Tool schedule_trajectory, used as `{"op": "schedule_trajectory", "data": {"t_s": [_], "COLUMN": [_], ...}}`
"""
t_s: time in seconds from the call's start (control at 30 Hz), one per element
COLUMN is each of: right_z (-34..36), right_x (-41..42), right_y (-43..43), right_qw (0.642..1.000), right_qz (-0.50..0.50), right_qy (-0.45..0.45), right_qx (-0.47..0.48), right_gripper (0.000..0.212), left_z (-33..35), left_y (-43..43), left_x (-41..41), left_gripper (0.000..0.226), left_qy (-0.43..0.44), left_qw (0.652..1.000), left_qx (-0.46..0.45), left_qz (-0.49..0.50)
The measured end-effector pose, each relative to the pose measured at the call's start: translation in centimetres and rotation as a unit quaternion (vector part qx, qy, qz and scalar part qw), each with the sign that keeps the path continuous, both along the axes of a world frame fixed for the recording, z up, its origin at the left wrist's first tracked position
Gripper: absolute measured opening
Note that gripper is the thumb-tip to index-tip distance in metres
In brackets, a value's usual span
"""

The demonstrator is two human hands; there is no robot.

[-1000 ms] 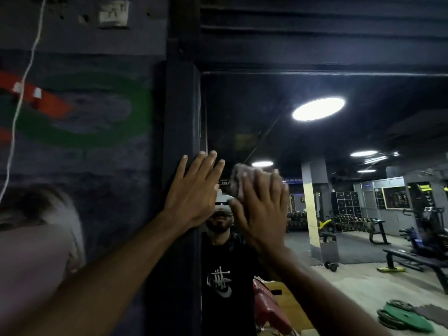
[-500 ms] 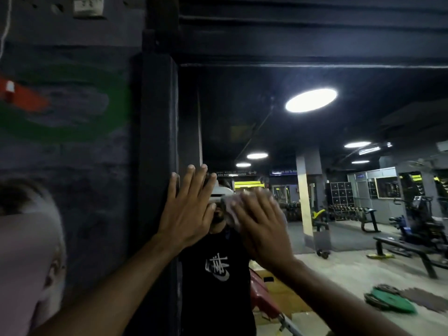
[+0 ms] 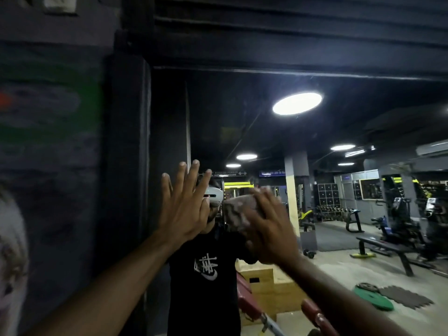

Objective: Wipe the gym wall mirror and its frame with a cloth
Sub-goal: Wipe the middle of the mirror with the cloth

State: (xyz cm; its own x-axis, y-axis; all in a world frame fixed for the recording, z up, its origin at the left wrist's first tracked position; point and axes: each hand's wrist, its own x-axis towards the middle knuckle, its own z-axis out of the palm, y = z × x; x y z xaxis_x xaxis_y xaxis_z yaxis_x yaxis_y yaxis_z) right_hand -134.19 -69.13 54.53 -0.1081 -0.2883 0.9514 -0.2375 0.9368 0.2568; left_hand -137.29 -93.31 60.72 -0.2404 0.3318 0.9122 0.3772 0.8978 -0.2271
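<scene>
The wall mirror [image 3: 242,105] fills the middle and right of the view, with its black frame [image 3: 126,166] running up the left side and across the top. My left hand [image 3: 184,209] lies flat on the glass just right of the frame's upright, fingers spread and pointing up. My right hand [image 3: 271,234] holds a bunched grey cloth [image 3: 238,212] against the glass at head height. The cloth sticks out to the left of its fingers. The two hands are close together but apart. My own reflection stands behind them.
A dark painted wall [image 3: 48,141] with a green and orange mural lies left of the frame, and a white switch box [image 3: 60,3] sits near its top. The glass reflects ceiling lights, benches, racks and a green weight plate [image 3: 373,299] on the floor.
My right hand has slid the cloth down and slightly right on the glass. My left hand has shifted from the frame's edge onto the mirror. The view has turned a little to the right.
</scene>
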Motion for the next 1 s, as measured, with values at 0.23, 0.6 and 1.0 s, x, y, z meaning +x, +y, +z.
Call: {"op": "schedule_trajectory", "data": {"t_s": [0.23,0.6,1.0], "right_z": [13.6,13.5,-0.5], "right_x": [0.3,0.8,0.5], "right_y": [1.3,8.1,8.1], "right_qw": [0.94,0.946,0.999], "right_qz": [-0.007,-0.02,-0.026], "right_qy": [0.034,0.039,0.011], "right_qx": [-0.34,-0.322,-0.019], "right_gripper": [0.05,0.049,0.071], "left_z": [4.2,-0.3,-7.3], "left_y": [2.2,2.7,5.0], "left_x": [0.0,-0.5,0.5], "left_gripper": [0.069,0.07,0.068], "left_qy": [0.003,0.028,0.018], "left_qw": [1.0,0.999,0.998], "left_qx": [-0.021,-0.037,-0.056], "left_qz": [0.009,0.011,0.006]}}
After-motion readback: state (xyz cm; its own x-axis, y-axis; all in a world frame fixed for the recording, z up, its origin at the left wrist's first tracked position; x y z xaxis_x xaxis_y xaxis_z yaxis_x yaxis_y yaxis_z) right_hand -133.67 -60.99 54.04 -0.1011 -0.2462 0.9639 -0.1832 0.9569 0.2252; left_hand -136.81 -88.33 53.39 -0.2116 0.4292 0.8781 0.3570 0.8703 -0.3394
